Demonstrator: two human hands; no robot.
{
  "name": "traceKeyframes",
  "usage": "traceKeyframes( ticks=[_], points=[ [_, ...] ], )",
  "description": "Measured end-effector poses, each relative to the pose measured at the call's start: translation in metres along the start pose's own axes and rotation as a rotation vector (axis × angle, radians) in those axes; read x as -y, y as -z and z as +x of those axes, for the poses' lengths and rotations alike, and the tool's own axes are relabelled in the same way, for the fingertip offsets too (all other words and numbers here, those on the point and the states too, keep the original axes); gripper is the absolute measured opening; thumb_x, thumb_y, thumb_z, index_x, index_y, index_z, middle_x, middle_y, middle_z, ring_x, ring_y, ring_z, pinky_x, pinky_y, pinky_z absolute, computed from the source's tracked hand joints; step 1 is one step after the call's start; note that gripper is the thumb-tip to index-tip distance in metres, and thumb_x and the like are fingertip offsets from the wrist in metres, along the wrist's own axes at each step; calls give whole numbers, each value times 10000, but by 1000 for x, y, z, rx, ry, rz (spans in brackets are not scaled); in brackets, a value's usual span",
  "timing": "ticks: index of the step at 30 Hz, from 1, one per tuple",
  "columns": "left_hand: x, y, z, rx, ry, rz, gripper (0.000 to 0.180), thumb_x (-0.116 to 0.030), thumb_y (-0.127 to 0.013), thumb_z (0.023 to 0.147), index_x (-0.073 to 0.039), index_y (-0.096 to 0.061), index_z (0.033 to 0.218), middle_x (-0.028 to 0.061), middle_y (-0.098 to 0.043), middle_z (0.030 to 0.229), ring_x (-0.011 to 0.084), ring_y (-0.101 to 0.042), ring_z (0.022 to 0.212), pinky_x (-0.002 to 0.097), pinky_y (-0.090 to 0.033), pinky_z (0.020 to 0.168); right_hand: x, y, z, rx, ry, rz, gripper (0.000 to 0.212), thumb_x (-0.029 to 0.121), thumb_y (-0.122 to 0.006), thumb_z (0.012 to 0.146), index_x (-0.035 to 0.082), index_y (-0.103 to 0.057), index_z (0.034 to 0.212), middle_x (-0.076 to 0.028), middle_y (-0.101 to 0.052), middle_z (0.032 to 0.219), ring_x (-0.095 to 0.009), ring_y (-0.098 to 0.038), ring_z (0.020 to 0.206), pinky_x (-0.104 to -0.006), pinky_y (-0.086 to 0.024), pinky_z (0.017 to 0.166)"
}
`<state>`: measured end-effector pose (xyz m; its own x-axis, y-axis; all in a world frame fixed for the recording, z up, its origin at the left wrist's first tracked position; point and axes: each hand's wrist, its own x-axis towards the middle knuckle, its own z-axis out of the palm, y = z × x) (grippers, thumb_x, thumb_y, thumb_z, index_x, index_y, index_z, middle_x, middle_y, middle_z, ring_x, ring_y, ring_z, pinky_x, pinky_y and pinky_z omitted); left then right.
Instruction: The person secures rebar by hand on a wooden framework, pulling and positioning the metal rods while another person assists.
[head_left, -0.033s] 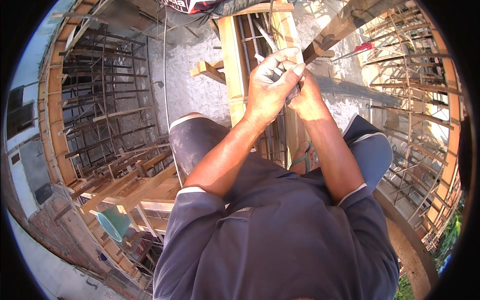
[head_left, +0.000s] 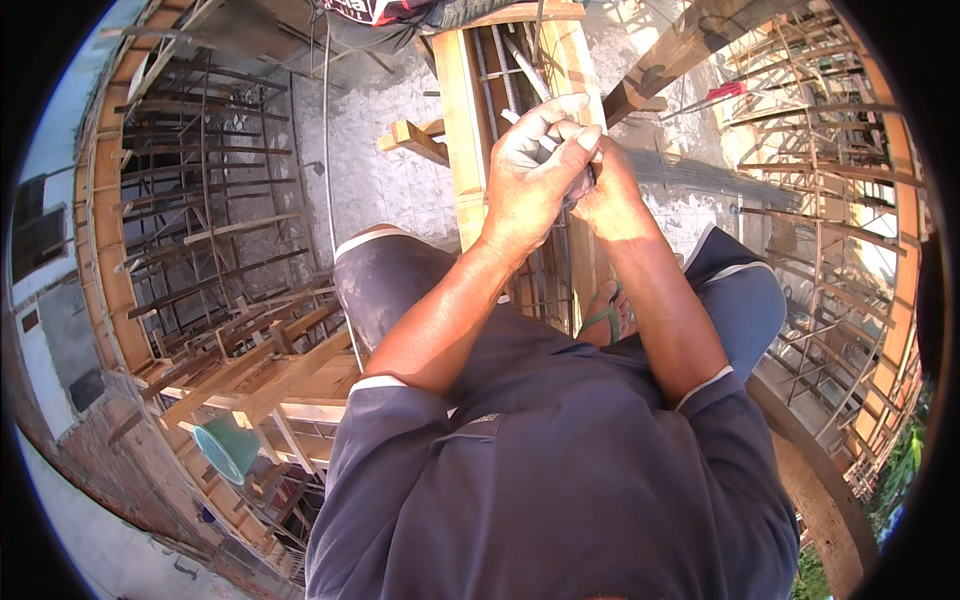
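Note:
My left hand (head_left: 527,185) and my right hand (head_left: 608,185) are brought together, the left overlapping the right. Grey-white dust coats the left fingers, which are curled with the thumb lying along the top. A short pale end of something (head_left: 512,117) pokes out by the left knuckles. What is gripped between the palms is mostly hidden. Beneath both hands runs a long wooden trough of boards (head_left: 462,130), with ribbed steel bars (head_left: 503,65) lying inside it. A pale rod (head_left: 528,70) slants down from the far end toward my fingers.
My sandalled foot (head_left: 605,318) rests by the trough's right board. A thick timber (head_left: 690,50) slopes up at the far right. Dark cloth (head_left: 400,25) lies at the far end. Scaffolding poles (head_left: 205,160) stand left, over a lower floor. A green bucket (head_left: 228,447) sits lower left.
Both hands have shifted very slightly left, still clasped together. Everything else looks nearly the same.

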<state>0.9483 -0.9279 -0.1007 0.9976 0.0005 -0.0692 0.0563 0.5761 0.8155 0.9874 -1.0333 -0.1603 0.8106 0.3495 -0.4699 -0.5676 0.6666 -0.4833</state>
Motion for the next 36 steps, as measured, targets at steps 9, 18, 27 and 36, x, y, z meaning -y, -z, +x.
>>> traceKeyframes(
  ticks=[9, 18, 27, 36],
  points=[
    [-18, 7, -26, 5, 33, -94, 395, -36, -636, 962, 38, -525, 1334, 57, -658, 846, 51, -500, 565, 218, -396, 498, -17, -1, -25, 114, 8, -39, 244, 180, -616, 980, -30, -637, 1102, -25, -602, 838, -85, -584, 694, -221, -446, 537],
    [-30, 28, -17, -25, 11, -108, 445, -168, -594, 987, 27, -488, 1373, 101, -620, 907, 23, -410, 516, 211, -411, 494, -21, -30, -6, -147, -7, -25, 94, 104, -593, 938, 24, -598, 988, -44, -551, 762, -145, -546, 618, -302, -445, 500],
    [-6, 8, -22, -135, -57, -121, 468, -196, -550, 998, 18, -440, 1400, 96, -597, 913, 32, -411, 551, 230, -423, 545, -2, 2, -21, 149, 660, -1378, 498, -130, -634, 677, -39, -651, 1167, -166, -668, 920, -275, -659, 914, -349, -520, 758],
    [-15, 2, -32, -142, 15, -313, 517, -263, -504, 996, -47, -435, 1461, 71, -586, 952, 116, -493, 725, 308, -471, 718, 6, -44, -43, -149, 109, -166, 139, 85, -529, 952, -24, -609, 984, -89, -609, 823, -158, -626, 624, -283, -488, 544]
  ],
)
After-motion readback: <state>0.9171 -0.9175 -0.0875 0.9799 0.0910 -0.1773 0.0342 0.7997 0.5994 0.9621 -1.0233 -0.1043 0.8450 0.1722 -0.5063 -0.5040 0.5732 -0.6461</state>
